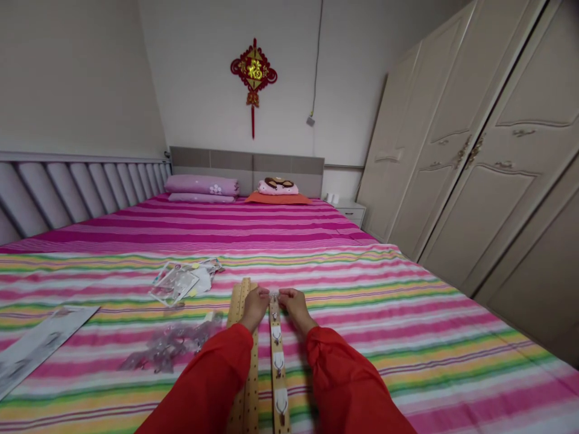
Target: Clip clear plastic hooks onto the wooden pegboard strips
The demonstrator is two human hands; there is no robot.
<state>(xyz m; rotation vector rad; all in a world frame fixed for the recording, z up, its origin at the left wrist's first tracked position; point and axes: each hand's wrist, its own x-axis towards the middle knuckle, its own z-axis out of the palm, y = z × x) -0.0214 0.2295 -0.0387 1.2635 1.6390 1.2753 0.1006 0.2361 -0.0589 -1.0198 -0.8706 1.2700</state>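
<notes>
Red sleeves [199, 386] lead to the left hand [254, 307] and right hand [296, 306], close together at the top of a narrow wooden strip [275, 340] with white deer-head hooks, beside a pegboard strip [250, 386] on the striped bedsheet [398, 355]; whether they grip anything, I cannot tell.

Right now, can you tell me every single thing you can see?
striped bed sheet: 1, pink, green and yellow, under everything
wooden pegboard strip: 1, tan, on the sheet
wooden strip with deer-head hooks: 1, tan and white, right of the pegboard
clear plastic packaging: several pieces, left of the pegboard
printed card: 1, grey and white, far left
pillows: several, pink, far end of the bed
wall knot ornament: 1, red and gold, above the bed
wardrobe: 1, cream, right side
bedside cabinet: 1, cream, beyond the bed's far corner
left hand: 1, on the pegboard's top
right hand: 1, by the hook strip's top
red sleeves: 2, on the arms
</notes>
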